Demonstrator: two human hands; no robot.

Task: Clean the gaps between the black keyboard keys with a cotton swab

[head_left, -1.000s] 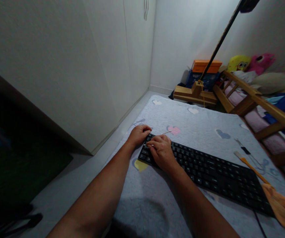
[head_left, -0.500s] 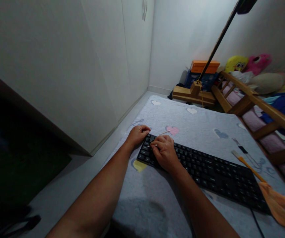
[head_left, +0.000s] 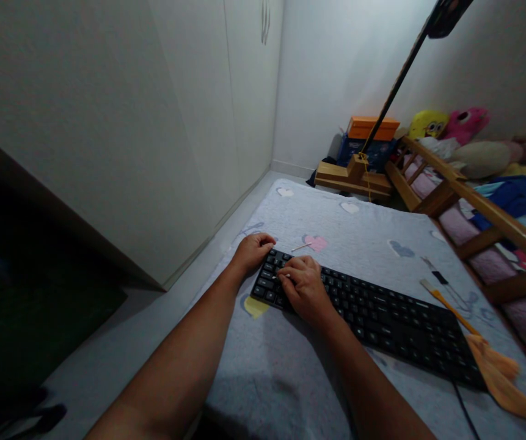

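A black keyboard (head_left: 395, 333) lies slantwise on a pale patterned cloth (head_left: 263, 360). At its far left corner, my left hand (head_left: 254, 252) is closed, its fingertips gripping the edge. My right hand (head_left: 307, 290) rests over the left keys, with thumb and fingers pinched round a cotton swab (head_left: 275, 278). The white tip points left, down at the keys; the rest of the swab is mostly hidden by the fingers. Just beyond the keyboard another cotton swab (head_left: 301, 247) lies on the cloth, near a pink heart print.
Right of the keyboard are a brush (head_left: 446, 307) with an orange handle, a thin tool with a black band (head_left: 439, 277), and an orange cloth (head_left: 496, 366). A white wardrobe (head_left: 189, 134) stands left. A wooden bed rail (head_left: 482, 208) and a stand's wooden base (head_left: 352, 174) are beyond.
The view has shifted slightly, so the scene on the right sits further left. Both hands keep nearly the same places; the swab tip in my right hand has moved slightly down over the keys.
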